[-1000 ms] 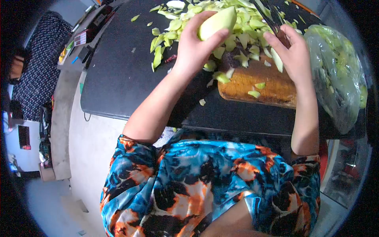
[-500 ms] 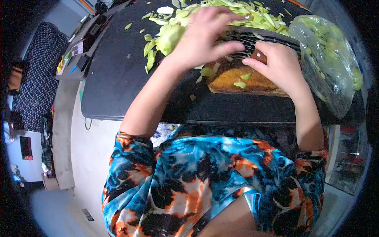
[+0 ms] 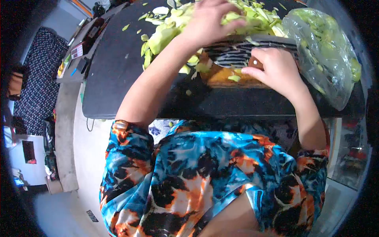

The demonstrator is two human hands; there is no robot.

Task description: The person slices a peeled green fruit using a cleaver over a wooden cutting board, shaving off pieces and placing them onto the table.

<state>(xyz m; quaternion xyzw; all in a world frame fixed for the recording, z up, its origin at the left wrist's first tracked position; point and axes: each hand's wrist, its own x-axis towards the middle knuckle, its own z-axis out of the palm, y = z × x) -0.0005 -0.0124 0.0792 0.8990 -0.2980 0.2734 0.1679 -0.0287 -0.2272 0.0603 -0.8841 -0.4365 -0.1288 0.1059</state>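
My right hand (image 3: 278,69) grips the brown riveted handle of a cleaver (image 3: 233,55). Its broad blade, with a dark-and-light striped face, lies over the wooden cutting board (image 3: 221,78). My left hand (image 3: 211,21) is beyond the blade, over a heap of pale green vegetable slices (image 3: 179,17). Its fingers are apart and partly blurred, and I cannot tell whether they touch the slices. A larger rounded green piece (image 3: 162,40) sits left of that hand. A few small scraps (image 3: 234,78) lie on the near part of the board.
A clear plastic bag (image 3: 327,59) with green pieces inside lies at the right of the black table (image 3: 108,75). Loose slices are scattered along the heap's left side. On the far left stands a side shelf (image 3: 73,73) with small items.
My left hand has moved away from me, farther over the heap. The cleaver has shifted slightly left, with its striped face more in view. The camera view has also shifted a little.
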